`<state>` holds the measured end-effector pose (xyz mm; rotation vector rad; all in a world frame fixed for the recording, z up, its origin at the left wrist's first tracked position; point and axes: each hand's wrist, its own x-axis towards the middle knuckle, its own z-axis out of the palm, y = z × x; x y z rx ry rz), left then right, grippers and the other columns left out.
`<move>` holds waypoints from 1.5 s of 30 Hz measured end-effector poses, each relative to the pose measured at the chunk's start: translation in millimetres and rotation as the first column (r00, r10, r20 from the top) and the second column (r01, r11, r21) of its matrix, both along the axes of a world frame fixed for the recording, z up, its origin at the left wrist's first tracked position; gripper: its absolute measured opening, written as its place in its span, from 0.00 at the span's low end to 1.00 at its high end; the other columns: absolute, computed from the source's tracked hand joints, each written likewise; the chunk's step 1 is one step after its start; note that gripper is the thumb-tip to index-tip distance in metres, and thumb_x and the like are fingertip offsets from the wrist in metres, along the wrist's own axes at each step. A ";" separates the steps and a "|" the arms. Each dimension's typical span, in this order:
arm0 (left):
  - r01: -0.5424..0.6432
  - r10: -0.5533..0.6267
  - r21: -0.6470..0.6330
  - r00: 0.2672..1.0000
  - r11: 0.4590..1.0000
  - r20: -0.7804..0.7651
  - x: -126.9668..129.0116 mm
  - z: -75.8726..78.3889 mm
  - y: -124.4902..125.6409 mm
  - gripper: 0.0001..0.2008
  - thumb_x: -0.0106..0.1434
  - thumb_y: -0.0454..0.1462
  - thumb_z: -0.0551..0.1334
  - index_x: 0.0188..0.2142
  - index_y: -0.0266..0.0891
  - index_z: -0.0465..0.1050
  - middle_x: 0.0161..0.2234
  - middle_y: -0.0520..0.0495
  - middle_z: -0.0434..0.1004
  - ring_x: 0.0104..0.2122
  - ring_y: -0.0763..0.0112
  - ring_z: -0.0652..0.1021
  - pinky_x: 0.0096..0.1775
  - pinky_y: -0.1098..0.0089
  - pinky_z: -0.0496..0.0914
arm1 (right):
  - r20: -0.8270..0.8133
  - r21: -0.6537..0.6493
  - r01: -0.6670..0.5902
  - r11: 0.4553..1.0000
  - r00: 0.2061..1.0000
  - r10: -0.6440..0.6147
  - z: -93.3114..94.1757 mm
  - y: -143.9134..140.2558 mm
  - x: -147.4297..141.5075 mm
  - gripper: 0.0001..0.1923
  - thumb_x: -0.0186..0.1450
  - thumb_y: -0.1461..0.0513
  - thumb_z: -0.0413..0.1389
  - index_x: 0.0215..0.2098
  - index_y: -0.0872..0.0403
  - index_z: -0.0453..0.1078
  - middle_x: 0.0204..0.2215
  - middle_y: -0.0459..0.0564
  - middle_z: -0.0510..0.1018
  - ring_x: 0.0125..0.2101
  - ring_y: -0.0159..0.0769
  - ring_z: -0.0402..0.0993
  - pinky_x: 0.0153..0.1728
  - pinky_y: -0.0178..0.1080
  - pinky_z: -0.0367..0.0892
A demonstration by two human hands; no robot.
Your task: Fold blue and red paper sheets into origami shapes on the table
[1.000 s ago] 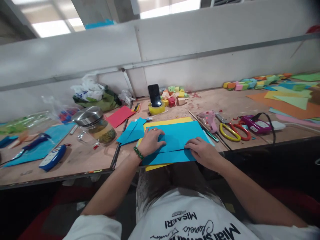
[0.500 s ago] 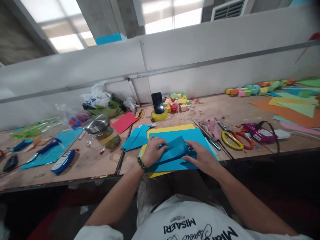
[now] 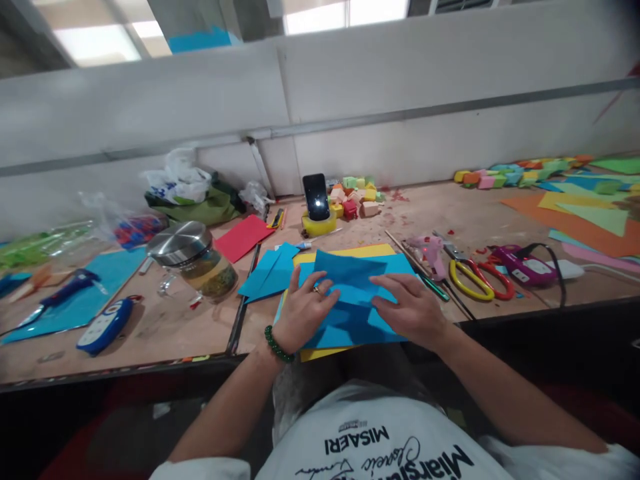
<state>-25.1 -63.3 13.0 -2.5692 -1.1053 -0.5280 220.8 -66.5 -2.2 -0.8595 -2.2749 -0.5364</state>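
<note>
Table: work sits at its near edge. Yellow sheet there, mostly covered by blue sheet. Above the blue sheet, between both hands: smaller blue piece, far edge raised and tilted.

Left hand: at the piece's left side, fingers spread and bent; cannot tell whether any pinch it. Right hand: at the right side, thumb and forefinger apart at their tips near the edge; clamping cannot be told.

Scissors lie to the right, untouched. Bracelet on left wrist, ring on a left finger.

Judgement: step in hand is handling or positioning the piece; the next move calls for light, even control at both sides, without creasing it.
</note>
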 end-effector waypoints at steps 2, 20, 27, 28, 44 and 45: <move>-0.026 0.017 -0.157 0.998 0.987 -0.058 -2.4 -9.5 -5.1 0.13 0.68 0.32 0.54 0.45 0.42 0.77 0.49 0.42 0.78 0.56 0.54 0.72 0.61 0.41 0.53 | 0.103 -0.113 -0.110 0.987 0.987 0.122 -8.0 2.0 -1.4 0.11 0.65 0.69 0.51 0.31 0.52 0.73 0.49 0.55 0.78 0.50 0.42 0.72 0.49 0.46 0.70; 0.103 -0.037 -0.327 0.978 0.939 0.203 -9.4 -43.7 -21.8 0.26 0.68 0.51 0.53 0.52 0.33 0.73 0.54 0.32 0.74 0.56 0.48 0.72 0.53 0.47 0.72 | -0.107 -0.920 -0.120 0.373 0.993 0.055 0.6 72.8 -3.5 0.18 0.66 0.50 0.53 0.30 0.54 0.73 0.30 0.51 0.77 0.31 0.36 0.72 0.33 0.38 0.65; 0.123 -0.042 -0.348 0.972 0.929 0.230 -10.1 -43.1 -22.4 0.24 0.68 0.50 0.55 0.52 0.33 0.73 0.55 0.33 0.73 0.57 0.49 0.72 0.53 0.48 0.72 | -0.074 -0.888 -0.040 0.459 0.996 -0.055 -11.4 75.8 -11.1 0.17 0.64 0.50 0.57 0.26 0.54 0.72 0.32 0.50 0.72 0.31 0.35 0.71 0.33 0.37 0.64; 0.121 -0.040 -0.351 0.973 0.929 0.229 -10.0 -42.9 -22.5 0.24 0.68 0.50 0.54 0.52 0.33 0.73 0.55 0.32 0.73 0.57 0.49 0.72 0.53 0.47 0.72 | -0.080 -0.883 -0.043 0.467 0.995 -0.060 -12.3 75.3 -11.4 0.17 0.64 0.50 0.57 0.26 0.54 0.72 0.32 0.50 0.72 0.31 0.35 0.71 0.33 0.37 0.65; 0.078 -0.040 -0.282 0.990 0.956 0.137 -0.9 -31.6 -17.1 0.24 0.66 0.51 0.58 0.50 0.34 0.75 0.49 0.34 0.78 0.51 0.49 0.77 0.45 0.52 0.77 | -0.143 -0.836 -0.076 0.544 0.986 -0.082 -20.1 71.6 -11.3 0.18 0.65 0.49 0.56 0.26 0.53 0.73 0.31 0.50 0.74 0.29 0.34 0.72 0.31 0.37 0.66; 0.083 -0.043 -0.280 0.988 0.956 0.147 -0.9 -31.6 -17.0 0.24 0.65 0.51 0.58 0.49 0.34 0.75 0.49 0.33 0.78 0.50 0.49 0.77 0.45 0.52 0.78 | -0.140 -0.835 -0.073 0.546 0.987 -0.082 -20.6 71.5 -11.2 0.18 0.65 0.49 0.56 0.26 0.53 0.73 0.31 0.50 0.74 0.29 0.34 0.72 0.31 0.37 0.66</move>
